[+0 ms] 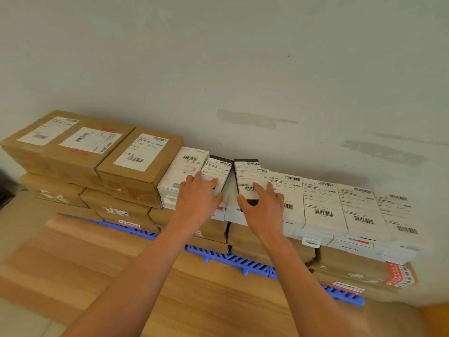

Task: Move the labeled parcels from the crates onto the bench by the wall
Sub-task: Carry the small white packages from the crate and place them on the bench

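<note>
Beside both dark parcels (246, 181), white boxes (320, 203) crowd

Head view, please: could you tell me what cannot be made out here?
- Label text on the white parcels: too small and blurred.
- Near ends of the two black parcels: covered by the left hand and right hand.
- Bench: hidden under stacked brown boxes.
- Crates: out of frame.

A parcel storeroom is suggested: labelled cartons (73, 152) and white parcels (323, 203) (barcodes up) are stacked around the hands (196, 193), on a blue pallet (243, 261) by a scuffed wall (243, 69).
</note>
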A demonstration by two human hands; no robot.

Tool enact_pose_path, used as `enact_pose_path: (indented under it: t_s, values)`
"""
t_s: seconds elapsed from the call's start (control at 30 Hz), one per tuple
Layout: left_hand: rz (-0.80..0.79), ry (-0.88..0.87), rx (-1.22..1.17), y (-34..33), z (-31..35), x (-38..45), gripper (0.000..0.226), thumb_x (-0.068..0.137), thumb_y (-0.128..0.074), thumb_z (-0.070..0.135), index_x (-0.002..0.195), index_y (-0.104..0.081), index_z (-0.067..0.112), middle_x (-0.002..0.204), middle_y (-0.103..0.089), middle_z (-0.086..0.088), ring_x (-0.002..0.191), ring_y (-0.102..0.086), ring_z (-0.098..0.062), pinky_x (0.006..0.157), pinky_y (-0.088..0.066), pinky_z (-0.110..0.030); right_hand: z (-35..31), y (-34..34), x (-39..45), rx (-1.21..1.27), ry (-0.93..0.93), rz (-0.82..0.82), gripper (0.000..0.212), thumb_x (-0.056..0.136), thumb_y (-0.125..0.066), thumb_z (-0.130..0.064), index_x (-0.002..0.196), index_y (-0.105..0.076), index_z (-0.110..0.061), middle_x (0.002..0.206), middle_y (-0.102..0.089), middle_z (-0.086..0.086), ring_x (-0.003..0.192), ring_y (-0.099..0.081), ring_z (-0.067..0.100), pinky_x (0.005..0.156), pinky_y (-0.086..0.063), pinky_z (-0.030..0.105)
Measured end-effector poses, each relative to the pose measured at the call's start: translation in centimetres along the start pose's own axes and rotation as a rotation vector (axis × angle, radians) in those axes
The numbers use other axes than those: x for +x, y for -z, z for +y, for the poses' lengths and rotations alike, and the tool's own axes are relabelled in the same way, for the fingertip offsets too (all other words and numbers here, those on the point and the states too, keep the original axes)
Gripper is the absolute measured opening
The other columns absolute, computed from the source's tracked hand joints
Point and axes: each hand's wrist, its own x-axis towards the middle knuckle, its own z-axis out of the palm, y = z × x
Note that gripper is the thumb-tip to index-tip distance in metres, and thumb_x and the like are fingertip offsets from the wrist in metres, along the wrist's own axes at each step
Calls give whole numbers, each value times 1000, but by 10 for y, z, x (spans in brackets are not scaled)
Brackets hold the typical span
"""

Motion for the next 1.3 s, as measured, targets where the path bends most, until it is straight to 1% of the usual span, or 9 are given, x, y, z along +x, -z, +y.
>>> enact_pose_path:
  t_s: [0.17,0.27,0.43,0.7,0.8,0.93,1.1,1.23,1.3]
  values:
    - [67,-97,29,-6,-15,19,47,99,-38,62,129,-62,35,142,-53,-4,138,-36,-29,109,-28,-51,-22,-28,3,-54,-4,12,55,100,-49,-51,148,-45,-24,166,-17,6,144,-21,33,117,-26,45]
    - [52,-152,20,-14,-28,27,42,102,-35,54,134,-57,37,154,-42,-1,144,-27,-28,112,-20,-56,-25,-41,0,-41,33,41,45,104,-47,-37,146,-48,-22,166,-19,6,147,-18,30,119,-27,47]
    - [37,-235,-18,-18,-46,42,42,103,-37,50,141,-51,37,154,-38,-1,143,-27,-27,112,-23,-55,-28,-50,2,-29,73,82,39,104,-48,-23,143,-53,-15,161,-34,6,146,-23,28,118,-32,46]
    - [41,-271,-98,-15,-49,43,40,101,-46,46,136,-57,31,152,-42,-3,142,-30,-27,110,-29,-53,-28,-37,0,-57,73,70,40,103,-52,-26,143,-54,-19,161,-33,5,148,-23,27,117,-31,41]
    - [47,-295,-98,-9,-42,36,40,102,-45,41,138,-57,28,154,-42,-2,144,-27,-27,111,-29,-53,-25,-22,-7,-4,50,87,39,103,-53,-29,142,-55,-21,153,-47,1,143,-35,22,112,-33,33]
    - [39,-348,-73,2,-11,23,46,104,-41,43,146,-50,29,157,-40,1,146,-26,-25,114,-27,-51,-1,8,-31,12,11,121,37,104,-52,-31,139,-57,-21,142,-57,-3,136,-46,16,107,-35,26]
    - [14,-516,-88,5,68,-17,50,106,-34,49,150,-45,28,155,-44,1,144,-33,-24,114,-32,-49,54,61,-90,-109,11,138,35,103,-52,-27,137,-59,-18,139,-60,0,131,-51,20,104,-47,40]
    - [-39,-666,-85,-2,151,-76,50,106,-35,47,151,-43,27,154,-44,2,142,-35,-24,112,-34,-47,114,114,-154,-113,-88,213,33,101,-52,-22,133,-61,-19,131,-64,1,120,-57,22,96,-51,43]
    - [-57,-730,-84,-9,193,-113,50,106,-36,46,151,-43,26,154,-44,1,141,-36,-25,111,-35,-47,148,144,-197,-134,-131,254,33,100,-54,-22,132,-62,-20,130,-65,0,120,-57,23,98,-49,41]
